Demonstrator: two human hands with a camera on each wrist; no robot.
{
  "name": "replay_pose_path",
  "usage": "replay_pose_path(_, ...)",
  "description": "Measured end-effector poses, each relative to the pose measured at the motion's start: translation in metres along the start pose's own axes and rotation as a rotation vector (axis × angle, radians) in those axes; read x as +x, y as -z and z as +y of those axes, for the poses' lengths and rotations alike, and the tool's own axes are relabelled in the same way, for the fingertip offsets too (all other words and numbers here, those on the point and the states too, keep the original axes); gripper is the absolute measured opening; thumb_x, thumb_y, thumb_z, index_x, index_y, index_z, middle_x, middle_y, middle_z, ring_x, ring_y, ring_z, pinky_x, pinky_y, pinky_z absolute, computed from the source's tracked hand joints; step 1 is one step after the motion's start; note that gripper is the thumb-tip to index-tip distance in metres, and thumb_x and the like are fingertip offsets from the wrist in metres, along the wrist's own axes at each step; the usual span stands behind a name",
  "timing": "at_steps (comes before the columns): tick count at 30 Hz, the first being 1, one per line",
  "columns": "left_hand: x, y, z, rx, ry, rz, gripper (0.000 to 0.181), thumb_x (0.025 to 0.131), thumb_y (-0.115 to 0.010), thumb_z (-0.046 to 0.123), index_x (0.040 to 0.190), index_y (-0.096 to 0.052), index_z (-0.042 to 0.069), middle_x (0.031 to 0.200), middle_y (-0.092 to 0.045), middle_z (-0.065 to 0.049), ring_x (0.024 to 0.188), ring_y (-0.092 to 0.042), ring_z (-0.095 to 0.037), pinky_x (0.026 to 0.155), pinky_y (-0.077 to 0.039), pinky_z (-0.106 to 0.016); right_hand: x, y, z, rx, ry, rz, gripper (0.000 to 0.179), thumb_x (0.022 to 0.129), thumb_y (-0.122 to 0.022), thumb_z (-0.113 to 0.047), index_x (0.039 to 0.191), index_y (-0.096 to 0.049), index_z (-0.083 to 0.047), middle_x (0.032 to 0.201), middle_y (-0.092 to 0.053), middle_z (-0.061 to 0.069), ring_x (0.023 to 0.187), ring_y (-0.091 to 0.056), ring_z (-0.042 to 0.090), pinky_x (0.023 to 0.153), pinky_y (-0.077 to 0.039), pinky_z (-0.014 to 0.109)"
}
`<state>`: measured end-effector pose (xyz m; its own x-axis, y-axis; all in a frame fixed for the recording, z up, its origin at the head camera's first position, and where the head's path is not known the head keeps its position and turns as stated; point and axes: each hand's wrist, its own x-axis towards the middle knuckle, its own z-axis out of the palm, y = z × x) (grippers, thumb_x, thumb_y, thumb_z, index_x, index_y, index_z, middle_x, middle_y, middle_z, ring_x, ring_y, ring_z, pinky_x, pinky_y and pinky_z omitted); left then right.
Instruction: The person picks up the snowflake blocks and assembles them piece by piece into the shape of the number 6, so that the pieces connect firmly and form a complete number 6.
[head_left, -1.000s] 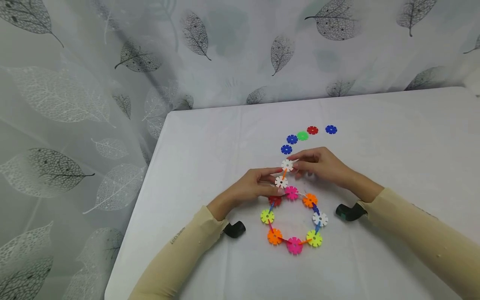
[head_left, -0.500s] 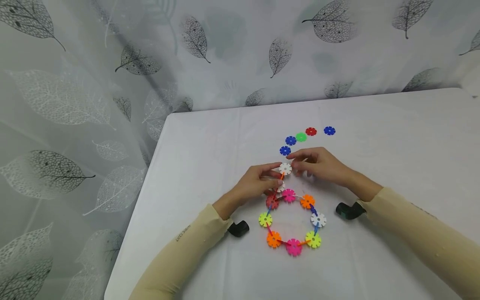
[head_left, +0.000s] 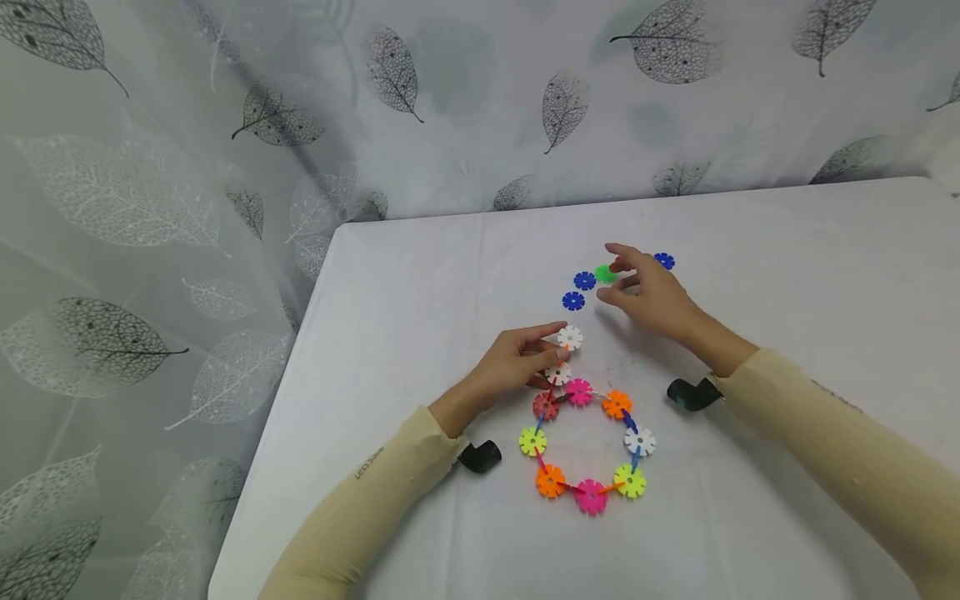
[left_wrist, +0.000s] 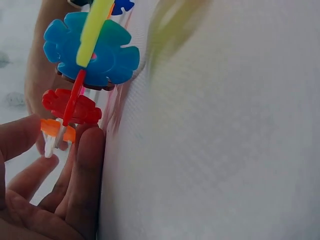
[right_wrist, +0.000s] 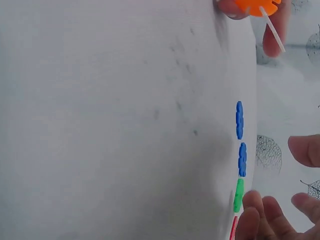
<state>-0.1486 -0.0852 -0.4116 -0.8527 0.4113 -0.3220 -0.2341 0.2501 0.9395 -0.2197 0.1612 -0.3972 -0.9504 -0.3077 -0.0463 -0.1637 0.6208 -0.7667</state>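
Note:
Slotted interlocking plastic discs are joined into a ring, with a pink disc [head_left: 591, 497] at its near side. A short tail with a white disc [head_left: 570, 337] at its tip rises from the ring's far left. My left hand [head_left: 513, 362] holds this tail. In the left wrist view, an orange disc [left_wrist: 50, 128] with a white disc slotted on it sits between thumb and fingers, beside a red disc [left_wrist: 60, 103]. My right hand [head_left: 648, 292] hovers over the loose discs, fingers apart and bent. The green disc [head_left: 605, 273] is beside its fingertips; the red loose disc is mostly hidden.
Two loose blue discs [head_left: 579, 290] lie left of the green one, and another blue disc [head_left: 663, 261] lies right of the right hand. A leaf-patterned curtain [head_left: 465, 100] hangs behind the white-covered table [head_left: 405, 292]. Black wrist fittings [head_left: 480, 457] show under both sleeves.
My right hand has left the white tip disc and moved away and to the right, over the loose discs. The left hand has shifted its hold along the tail.

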Motion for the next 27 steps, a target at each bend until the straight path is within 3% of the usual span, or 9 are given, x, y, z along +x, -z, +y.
replay_pose_path(7, -0.001, 0.001, -0.003, -0.043, 0.012, 0.052, 0.050, 0.096, -0.072, 0.016, 0.144, -0.060, 0.021, 0.105, -0.074, -0.007, 0.082, -0.069, -0.019, 0.070, -0.061, -0.036, 0.010, 0.001, -0.003, -0.032, -0.036, 0.023, 0.064, 0.098, -0.067, -0.026, 0.153, -0.041, -0.008, 0.136, -0.053, 0.022, 0.120, -0.054, 0.040, 0.093, -0.051, 0.056)
replay_pose_path(12, 0.000, 0.002, -0.004, -0.069, 0.008, 0.050, 0.050, 0.096, -0.073, 0.017, 0.144, -0.060, 0.019, 0.105, -0.075, -0.005, 0.082, -0.069, -0.018, 0.070, -0.061, -0.036, 0.018, -0.006, -0.002, -0.096, -0.023, -0.073, 0.048, 0.098, -0.069, -0.025, 0.142, -0.058, -0.008, 0.119, -0.063, 0.017, 0.106, -0.061, 0.036, 0.082, -0.056, 0.048)
replay_pose_path(16, 0.000, 0.002, -0.003, -0.081, 0.011, 0.041, 0.049, 0.095, -0.073, 0.018, 0.143, -0.060, 0.021, 0.107, -0.075, -0.007, 0.083, -0.068, -0.017, 0.071, -0.061, -0.036, 0.021, -0.012, -0.001, -0.202, 0.024, -0.155, 0.044, 0.098, -0.069, -0.024, 0.139, -0.062, -0.008, 0.108, -0.066, 0.013, 0.094, -0.061, 0.030, 0.077, -0.054, 0.042)
replay_pose_path(20, 0.000, 0.003, -0.004, -0.081, 0.008, 0.035, 0.049, 0.095, -0.073, 0.018, 0.143, -0.061, 0.021, 0.107, -0.075, -0.006, 0.084, -0.068, -0.016, 0.072, -0.061, -0.036, 0.023, -0.015, -0.001, -0.268, 0.061, -0.186, 0.041, 0.096, -0.072, -0.024, 0.135, -0.067, -0.010, 0.099, -0.064, 0.010, 0.086, -0.057, 0.026, 0.070, -0.051, 0.036)
replay_pose_path(27, 0.002, 0.004, -0.006, -0.076, 0.012, 0.037, 0.049, 0.095, -0.074, 0.019, 0.142, -0.061, 0.022, 0.107, -0.075, -0.007, 0.084, -0.069, -0.016, 0.072, -0.061, -0.036, 0.023, -0.018, 0.000, -0.239, 0.064, -0.176, 0.033, 0.091, -0.077, -0.019, 0.121, -0.071, -0.006, 0.102, -0.064, 0.011, 0.091, -0.058, 0.027, 0.079, -0.053, 0.041)
